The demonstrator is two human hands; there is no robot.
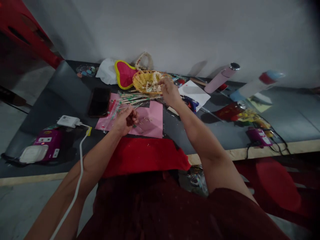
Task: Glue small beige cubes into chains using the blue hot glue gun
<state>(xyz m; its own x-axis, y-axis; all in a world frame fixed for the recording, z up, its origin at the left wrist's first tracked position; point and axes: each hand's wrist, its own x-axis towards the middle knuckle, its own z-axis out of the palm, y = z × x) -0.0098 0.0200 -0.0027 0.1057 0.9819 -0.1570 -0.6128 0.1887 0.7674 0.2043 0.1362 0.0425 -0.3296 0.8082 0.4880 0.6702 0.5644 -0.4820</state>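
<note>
The yellow, oval woven basket (141, 79) sits near the back of the dark grey counter (72, 86), with small cream-white bits (150, 87) in it. The right hand (170, 90) is at its right side, and the left hand (125, 120), partly curled, is over the flat pink sheet (156, 116). I cannot tell if either grip holds anything.
</note>
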